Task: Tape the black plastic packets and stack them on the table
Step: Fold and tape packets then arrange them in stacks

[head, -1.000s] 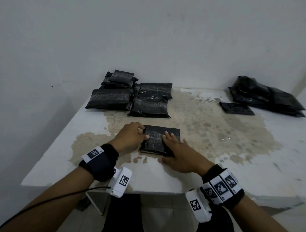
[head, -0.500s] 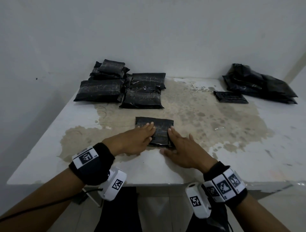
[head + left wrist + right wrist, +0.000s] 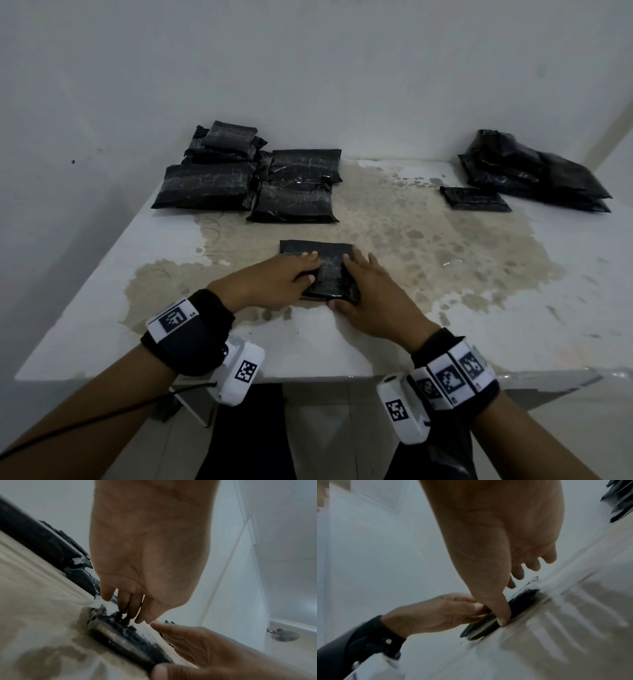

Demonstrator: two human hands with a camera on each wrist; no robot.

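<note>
Both hands have slid inward — left hand [image 3: 281,279] and right hand [image 3: 370,294], fingers extended, press the flat black plastic packet [image 3: 327,270] on the stained white table [image 3: 445,274] — taped stack [image 3: 253,178] behind, untaped pile [image 3: 534,171] remaining.

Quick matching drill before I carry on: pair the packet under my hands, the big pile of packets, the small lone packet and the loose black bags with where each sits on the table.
1 packet under the hands
2 pile of packets
3 small lone packet
4 loose black bags

A far right corner
B near centre
C far left
D just in front of the bags

Pairs: 1-B, 2-C, 3-D, 4-A
</note>
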